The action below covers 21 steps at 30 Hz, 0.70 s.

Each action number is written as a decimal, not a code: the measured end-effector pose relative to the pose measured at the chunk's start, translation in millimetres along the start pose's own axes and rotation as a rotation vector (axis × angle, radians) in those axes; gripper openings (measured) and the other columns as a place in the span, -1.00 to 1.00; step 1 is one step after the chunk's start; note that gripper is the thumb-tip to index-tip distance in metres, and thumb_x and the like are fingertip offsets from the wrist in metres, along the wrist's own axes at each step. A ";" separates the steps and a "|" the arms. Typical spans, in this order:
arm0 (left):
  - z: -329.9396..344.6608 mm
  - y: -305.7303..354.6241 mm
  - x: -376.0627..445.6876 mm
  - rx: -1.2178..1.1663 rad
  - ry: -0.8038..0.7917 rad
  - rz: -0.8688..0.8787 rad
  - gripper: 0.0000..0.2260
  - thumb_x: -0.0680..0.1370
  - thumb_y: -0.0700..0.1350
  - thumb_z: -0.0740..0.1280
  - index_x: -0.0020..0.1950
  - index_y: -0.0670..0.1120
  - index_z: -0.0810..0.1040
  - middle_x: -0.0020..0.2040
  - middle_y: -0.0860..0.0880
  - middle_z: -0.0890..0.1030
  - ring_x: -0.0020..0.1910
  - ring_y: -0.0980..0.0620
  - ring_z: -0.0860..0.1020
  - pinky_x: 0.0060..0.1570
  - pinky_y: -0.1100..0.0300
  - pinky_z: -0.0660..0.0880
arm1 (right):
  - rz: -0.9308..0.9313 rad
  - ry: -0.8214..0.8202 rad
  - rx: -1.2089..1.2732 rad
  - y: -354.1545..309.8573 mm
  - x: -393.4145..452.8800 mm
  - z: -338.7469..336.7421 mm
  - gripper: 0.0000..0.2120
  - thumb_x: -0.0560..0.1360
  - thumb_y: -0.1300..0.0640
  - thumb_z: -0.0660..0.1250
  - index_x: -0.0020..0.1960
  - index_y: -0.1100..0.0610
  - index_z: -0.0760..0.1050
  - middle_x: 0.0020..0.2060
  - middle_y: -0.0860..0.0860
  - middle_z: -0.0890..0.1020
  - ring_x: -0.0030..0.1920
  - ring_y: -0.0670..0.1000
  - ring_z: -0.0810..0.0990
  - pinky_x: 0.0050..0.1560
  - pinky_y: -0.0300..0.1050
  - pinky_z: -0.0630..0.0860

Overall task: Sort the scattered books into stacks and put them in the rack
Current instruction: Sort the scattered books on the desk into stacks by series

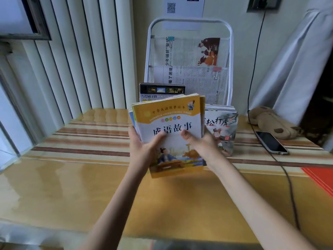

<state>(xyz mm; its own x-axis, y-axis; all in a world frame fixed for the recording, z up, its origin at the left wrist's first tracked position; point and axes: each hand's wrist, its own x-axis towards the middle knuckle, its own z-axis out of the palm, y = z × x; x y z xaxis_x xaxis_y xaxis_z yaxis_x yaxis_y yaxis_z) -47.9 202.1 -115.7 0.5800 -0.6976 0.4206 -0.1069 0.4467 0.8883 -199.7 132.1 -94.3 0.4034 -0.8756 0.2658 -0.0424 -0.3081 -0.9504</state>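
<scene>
The stack of books [169,123] has a yellow and white front cover with large black characters and a drawing of a seated figure at a desk. It stands tilted, over the middle of the table [72,186], held from both sides. The left hand [142,147] grips its left edge with the thumb on the cover. The right hand [200,141] grips the right edge, thumb also on the cover. How many books are in this stack I cannot tell; only thin edges show.

Behind it stands 1 dark-topped book [162,90], mostly hidden. At the right, 1 more pile [222,129] lies near the back edge, partly covered by the right hand.

The white rack [189,60] stands at the back edge with 2 newspapers clipped inside. 1 phone [272,142] and 1 plush toy [272,121] lie near the right edge.
</scene>
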 end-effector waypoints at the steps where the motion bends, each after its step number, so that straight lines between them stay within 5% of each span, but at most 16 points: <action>1: -7.2 -3.4 5.0 0.048 -0.026 0.053 -0.48 0.39 -0.18 0.51 0.21 -0.15 0.31 0.03 0.03 0.56 -0.07 0.24 0.61 -0.14 0.36 0.54 | -0.012 0.001 0.044 10.8 0.4 6.9 -0.40 0.06 -0.37 0.43 -0.01 -0.07 0.51 -0.20 -0.28 0.66 -0.14 -0.34 0.60 -0.21 -0.46 0.49; 6: -40.6 -20.2 5.0 0.233 -0.145 0.124 -0.34 0.30 0.05 0.49 0.27 -0.16 0.31 0.10 0.11 0.52 0.09 0.12 0.56 0.00 0.20 0.56 | -0.009 -0.109 0.126 47.4 -1.9 30.0 -0.21 -0.02 -0.47 0.44 0.08 -0.07 0.46 -0.02 -0.16 0.63 -0.03 -0.30 0.60 -0.14 -0.42 0.50; 8: -44.8 -18.5 5.5 0.191 -0.200 0.110 -0.28 0.29 0.09 0.53 0.31 -0.15 0.30 0.17 -0.03 0.52 0.15 0.02 0.55 0.09 0.07 0.56 | -0.028 -0.113 0.119 42.5 4.5 29.7 -0.14 -0.01 -0.49 0.42 0.15 -0.06 0.42 -0.02 -0.20 0.62 -0.01 -0.32 0.58 -0.10 -0.45 0.48; 14: -29.1 3.4 14.6 0.027 -0.080 0.037 -0.05 0.17 0.33 0.50 0.44 0.02 0.23 0.23 -0.04 0.55 0.14 0.06 0.58 0.00 0.21 0.55 | -0.129 -0.048 0.129 22.1 27.3 37.8 0.07 0.04 -0.49 0.41 0.33 0.17 0.37 0.04 -0.08 0.65 0.08 -0.15 0.60 0.05 -0.32 0.48; 17: -30.7 -1.5 15.5 0.013 -0.142 0.016 0.02 0.18 0.39 0.45 0.46 -0.07 0.16 0.10 0.06 0.63 0.05 0.07 0.63 -0.07 0.22 0.56 | -0.120 -0.061 0.171 26.3 30.1 40.0 0.16 0.00 -0.49 0.42 0.37 0.22 0.30 -0.01 -0.16 0.64 0.01 -0.26 0.59 -0.07 -0.47 0.45; 19: -36.7 0.0 21.8 -0.022 -0.189 0.010 -0.03 0.24 0.40 0.40 0.44 -0.13 0.21 0.15 0.03 0.61 0.14 0.01 0.59 0.03 0.12 0.55 | -0.090 -0.061 0.172 25.3 33.0 36.5 0.17 -0.08 -0.56 0.36 0.30 0.17 0.33 -0.05 -0.23 0.61 -0.05 -0.35 0.55 -0.09 -0.50 0.41; 21: -39.3 13.9 32.6 -0.096 -0.178 -0.015 -0.18 0.33 0.42 0.30 0.39 -0.10 0.34 0.24 -0.11 0.56 0.23 -0.08 0.53 0.17 0.01 0.50 | -0.067 -0.042 0.153 23.5 36.6 34.3 -0.06 -0.07 -0.59 0.33 0.06 0.04 0.36 -0.25 -0.35 0.57 -0.19 -0.40 0.51 -0.12 -0.52 0.38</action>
<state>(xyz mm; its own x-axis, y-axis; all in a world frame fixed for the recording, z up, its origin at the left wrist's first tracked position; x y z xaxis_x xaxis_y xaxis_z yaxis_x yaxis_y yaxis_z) 1.2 207.6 -96.8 0.4280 -0.7890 0.4408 -0.0167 0.4808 0.8767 -154.6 105.6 -112.5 0.4390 -0.8373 0.3259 0.1249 -0.3023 -0.9450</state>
